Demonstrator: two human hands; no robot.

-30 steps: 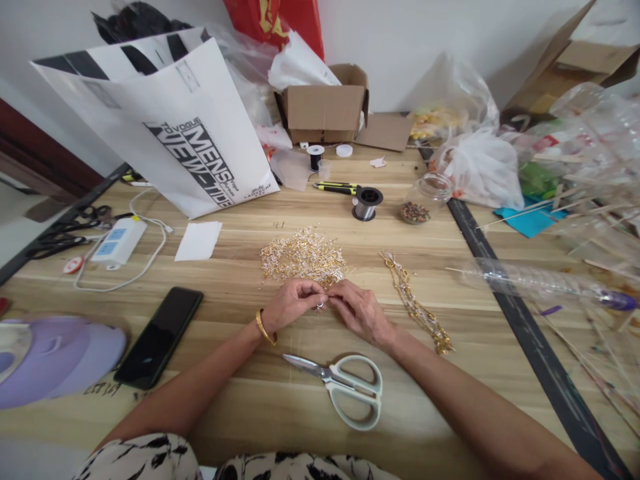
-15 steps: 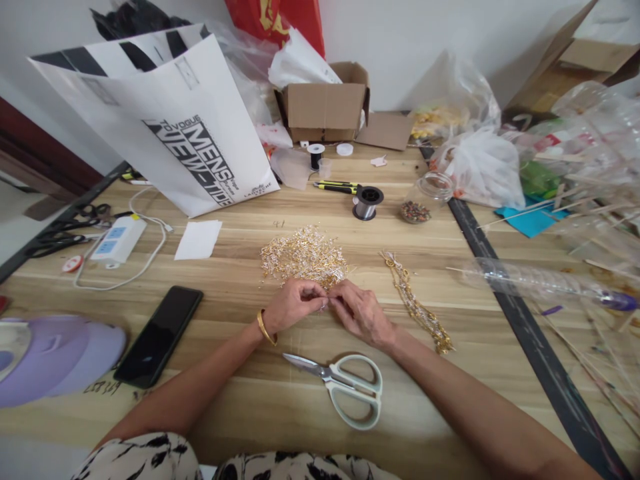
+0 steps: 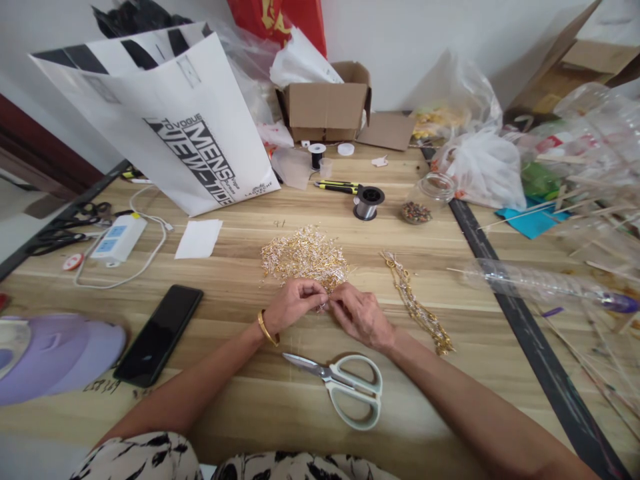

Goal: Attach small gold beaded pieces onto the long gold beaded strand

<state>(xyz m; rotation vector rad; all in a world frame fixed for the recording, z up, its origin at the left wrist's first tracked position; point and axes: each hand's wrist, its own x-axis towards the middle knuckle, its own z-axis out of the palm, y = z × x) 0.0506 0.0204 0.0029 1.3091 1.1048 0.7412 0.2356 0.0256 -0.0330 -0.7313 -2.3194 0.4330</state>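
My left hand (image 3: 296, 305) and my right hand (image 3: 361, 313) meet fingertip to fingertip at the near edge of a pile of small gold and silver wire-like pieces (image 3: 303, 257). Both are closed in a pinch. A tiny shiny bit shows below the left fingertips, too small to name; what the right fingers pinch is hidden. Right of the pile lies a bundle of gold and silver chain-like strands (image 3: 414, 303). Scissors with pale handles (image 3: 345, 385) rest on the table just in front of my wrists, blades pointing left.
A black phone (image 3: 159, 335) lies to the left, near a white power strip (image 3: 120, 239) with its cable. Behind the pile stand a wire spool (image 3: 367, 204), a yellow-black cutter (image 3: 339, 187) and a bead jar (image 3: 419, 208). A large white bag (image 3: 170, 127) stands back left.
Both hands stay in nearly the same place, with only slight finger movement at the pinch. The tiny bit under the left fingertips shows a little more. Nothing else has visibly moved.
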